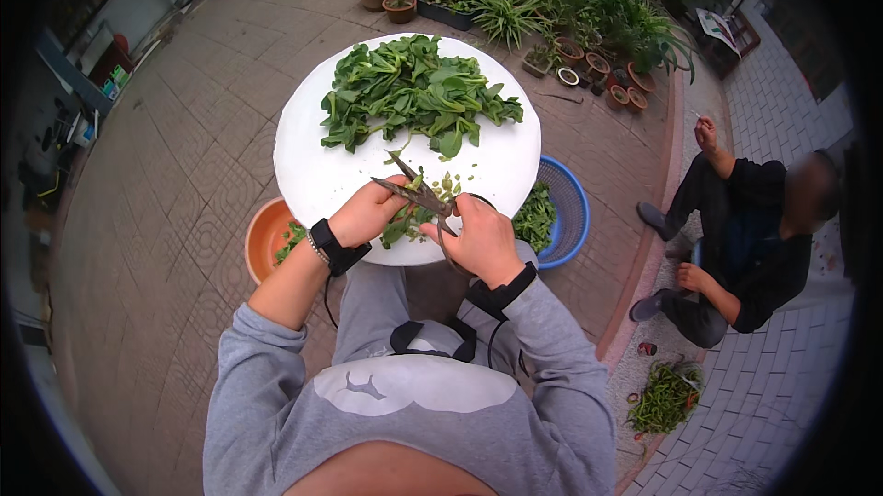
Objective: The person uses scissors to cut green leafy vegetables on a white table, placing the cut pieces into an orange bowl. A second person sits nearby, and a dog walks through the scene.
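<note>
A pile of leafy greens (pixel 421 92) lies on the far half of a round white table (pixel 310 130). My right hand (pixel 479 237) holds a pair of dark metal scissors (pixel 431 200) by the loops, their blades parted and pointing to the upper left. At the blades, my left hand (pixel 369 211) pinches a green stem (pixel 416 182); its leaves seem to hang below the scissors, partly hidden by my hands. Small cut stem pieces (pixel 448 185) are scattered on the tabletop just beyond my right hand.
An orange basin (pixel 261 234) with some greens stands low at the table's left. Low on the right is a blue plastic basket (pixel 571 220) holding cut greens. Potted plants (pixel 510 13) stand beyond the table. Another person (pixel 748 240) sits at the right, near a heap of green vegetables (pixel 662 399).
</note>
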Demonstrator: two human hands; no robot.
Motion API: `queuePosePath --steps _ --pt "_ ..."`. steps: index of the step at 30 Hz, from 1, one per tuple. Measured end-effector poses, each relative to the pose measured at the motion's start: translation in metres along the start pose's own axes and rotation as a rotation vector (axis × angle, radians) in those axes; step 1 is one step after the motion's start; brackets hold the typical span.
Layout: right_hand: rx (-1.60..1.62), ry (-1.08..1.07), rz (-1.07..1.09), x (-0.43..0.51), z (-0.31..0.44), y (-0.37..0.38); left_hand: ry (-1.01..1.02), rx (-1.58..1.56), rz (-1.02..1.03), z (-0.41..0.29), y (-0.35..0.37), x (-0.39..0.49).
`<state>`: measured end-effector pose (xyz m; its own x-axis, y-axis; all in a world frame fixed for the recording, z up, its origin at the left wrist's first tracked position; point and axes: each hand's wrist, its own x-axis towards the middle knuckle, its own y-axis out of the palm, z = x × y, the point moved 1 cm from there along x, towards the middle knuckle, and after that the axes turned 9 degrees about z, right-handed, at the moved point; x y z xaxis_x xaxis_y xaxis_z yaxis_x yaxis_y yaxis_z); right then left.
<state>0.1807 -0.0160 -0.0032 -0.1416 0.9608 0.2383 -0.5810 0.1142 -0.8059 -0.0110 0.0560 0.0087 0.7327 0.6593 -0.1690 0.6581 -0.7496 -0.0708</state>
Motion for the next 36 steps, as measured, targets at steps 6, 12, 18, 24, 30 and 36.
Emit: queuePosePath --steps 6,12,18,24,30,36 --pt "0.038 0.014 0.01 0.004 -0.003 0.005 0.007 0.017 -0.011 -0.001 -0.005 -0.001" --pt "-0.022 -0.046 -0.022 0.007 -0.008 0.008 -0.001 0.119 -0.032 0.008 -0.012 -0.001" --pt "0.187 0.103 0.127 0.009 -0.007 0.017 0.055 0.121 -0.071 0.015 -0.013 -0.001" --pt "0.463 0.243 0.282 0.008 0.0 0.017 0.103 -0.089 -0.029 0.019 -0.01 -0.007" --pt "0.47 0.294 0.227 0.016 -0.001 0.017 -0.011 -0.323 -0.101 0.013 -0.009 -0.016" --pt "0.552 0.17 0.055 0.025 -0.007 0.032 -0.07 -0.601 -0.181 0.015 -0.008 -0.021"
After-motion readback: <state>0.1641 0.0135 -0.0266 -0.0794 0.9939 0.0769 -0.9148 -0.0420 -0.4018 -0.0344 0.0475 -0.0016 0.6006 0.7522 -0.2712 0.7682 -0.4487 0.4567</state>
